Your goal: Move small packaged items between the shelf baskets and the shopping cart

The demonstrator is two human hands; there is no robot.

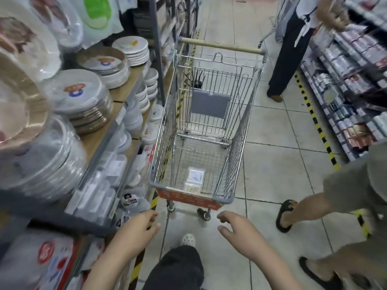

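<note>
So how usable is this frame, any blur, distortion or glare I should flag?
Head view: the stacked plates on the left shelf and the packaged goods on the right smear with motion blur; the shopping cart and the small packets in it stay fairly sharp; wide-angle bending curves both shelf edges; lighting is even and flat, with no harsh glare; both hands, left hand and right hand, are readable.

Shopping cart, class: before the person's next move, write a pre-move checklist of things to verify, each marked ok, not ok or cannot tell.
1. Left hand free to grasp: ok, it holds nothing.
2. Right hand free: ok, fingers loosely curled, empty.
3. Shopping cart within reach: ok, its near end sits just ahead of both hands.
4. Room in the cart: ok, only small packaged items lie on its floor.
5. Aisle clear on the right: not ok, a bystander's leg stands close beside the cart.
6. Shelf baskets located: cannot tell.
</note>
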